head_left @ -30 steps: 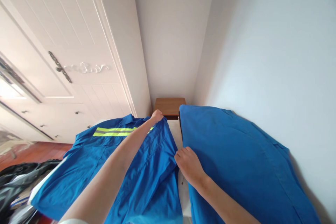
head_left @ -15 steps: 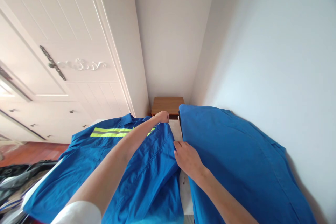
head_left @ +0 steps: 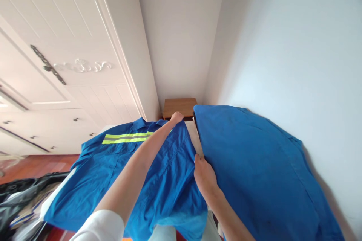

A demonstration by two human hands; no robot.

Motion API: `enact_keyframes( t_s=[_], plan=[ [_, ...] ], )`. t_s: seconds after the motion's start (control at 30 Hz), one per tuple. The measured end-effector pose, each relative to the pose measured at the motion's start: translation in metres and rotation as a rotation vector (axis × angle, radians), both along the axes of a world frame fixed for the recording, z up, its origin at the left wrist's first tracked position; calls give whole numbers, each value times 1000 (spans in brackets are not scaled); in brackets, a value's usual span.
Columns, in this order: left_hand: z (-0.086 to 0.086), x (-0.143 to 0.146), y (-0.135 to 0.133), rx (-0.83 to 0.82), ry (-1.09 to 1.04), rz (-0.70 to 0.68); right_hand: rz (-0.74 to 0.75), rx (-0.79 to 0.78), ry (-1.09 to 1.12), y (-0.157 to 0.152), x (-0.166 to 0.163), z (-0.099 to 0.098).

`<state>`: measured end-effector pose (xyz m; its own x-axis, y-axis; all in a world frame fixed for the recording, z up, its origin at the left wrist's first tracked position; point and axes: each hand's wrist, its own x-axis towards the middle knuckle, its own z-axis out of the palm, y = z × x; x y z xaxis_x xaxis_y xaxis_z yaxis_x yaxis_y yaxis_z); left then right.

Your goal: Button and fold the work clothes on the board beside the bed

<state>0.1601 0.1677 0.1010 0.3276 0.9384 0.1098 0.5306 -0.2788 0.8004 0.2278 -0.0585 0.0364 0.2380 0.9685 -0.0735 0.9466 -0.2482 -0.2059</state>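
Note:
A blue work jacket (head_left: 113, 173) with a yellow-green and grey reflective band lies spread out on the left, its collar at the far side. My left hand (head_left: 177, 117) is closed on the jacket's far right edge, arm stretched across the cloth. Lower down that same side, my right hand (head_left: 204, 171) pinches the edge of the jacket. Between the hands the fabric is drawn fairly straight, with creases running toward the near hem. Beside my right hand rests a second blue garment (head_left: 249, 158), laid over to the right.
A pale strip of the supporting surface (head_left: 194, 135) shows between the two garments. Behind it stands a small wooden cabinet (head_left: 180, 106). A white wardrobe (head_left: 70, 94) is on the left, a bare wall (head_left: 296, 64) on the right. Piled items (head_left: 25, 203) lie at lower left.
My right hand has closed more firmly on the jacket's edge and moved slightly toward me. The jacket has shifted right, its side edge pulled straighter. The view has shifted a little.

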Motion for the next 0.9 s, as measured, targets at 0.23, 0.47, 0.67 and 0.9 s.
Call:
enact_keyframes(
  t_s=[0.23,0.47,0.67,0.9],
  plan=[
    [-6,-48,-21,175,157,-346,98,470,100,-44,-7,8],
    [-42,-153,-129,207,113,-140,268,371,218,-92,-24,-32],
    [-95,-232,-248,92,-50,431,133,572,352,-100,-21,-39],
    [-125,-262,-309,129,-28,560,182,575,473,-98,-35,-21]
  ],
)
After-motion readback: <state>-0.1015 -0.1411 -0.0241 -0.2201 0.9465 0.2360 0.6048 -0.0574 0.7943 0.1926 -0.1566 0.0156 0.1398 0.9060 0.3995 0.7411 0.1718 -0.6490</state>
